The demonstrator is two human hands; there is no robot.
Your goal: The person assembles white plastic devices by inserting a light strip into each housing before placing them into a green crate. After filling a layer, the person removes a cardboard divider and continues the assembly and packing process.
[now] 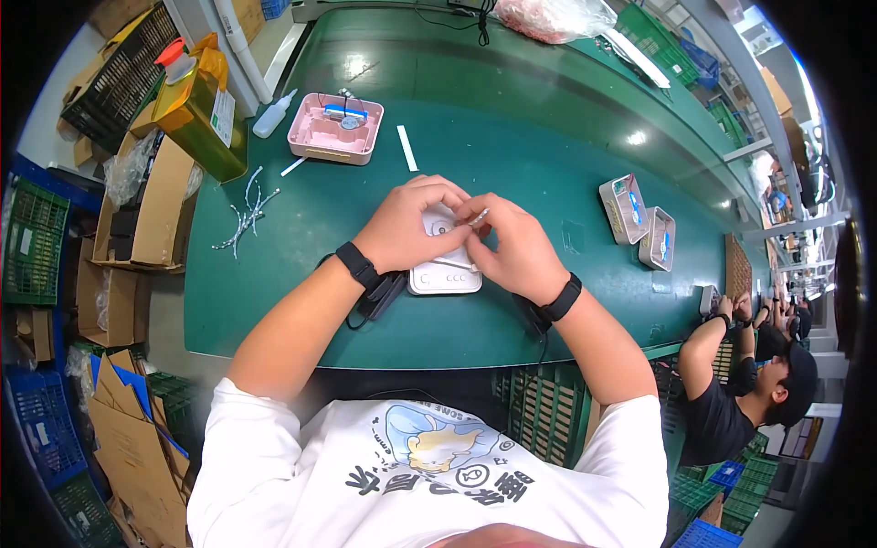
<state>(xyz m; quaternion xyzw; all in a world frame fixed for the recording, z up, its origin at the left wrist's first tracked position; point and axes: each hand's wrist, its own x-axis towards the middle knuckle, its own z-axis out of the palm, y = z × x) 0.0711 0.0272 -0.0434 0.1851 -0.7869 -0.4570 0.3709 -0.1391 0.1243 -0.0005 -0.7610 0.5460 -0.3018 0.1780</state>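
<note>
Far left of the left grip, past the table's edge: tall square yellow-green metal can [203, 128] with red cap. On the green, smooth-topped table [301, 274], left of the left grip: loose cluster of thin, pale twisted wires [245, 219]. Up and left: translucent white plastic squeeze bottle [273, 116]; then pink rounded-rectangular plastic shell [336, 151], open side up, blue-and-white part and dark wires inside.

Left grip [402, 224] curls about the upper part of a white rounded plastic casing [445, 279]; cannot tell what its fingertips close on. Casing lies between and under both grips. Narrow flat white strip [407, 148] just above the left grip. Right grip [516, 248] bent in, half curled; short pale twisted strand [480, 217] at its index finger, pinch unclear.

Well right of the right grip: two pale rectangular open plastic boxes, one [624, 208] touching or nearly touching the other [657, 239], blue parts inside.
</note>
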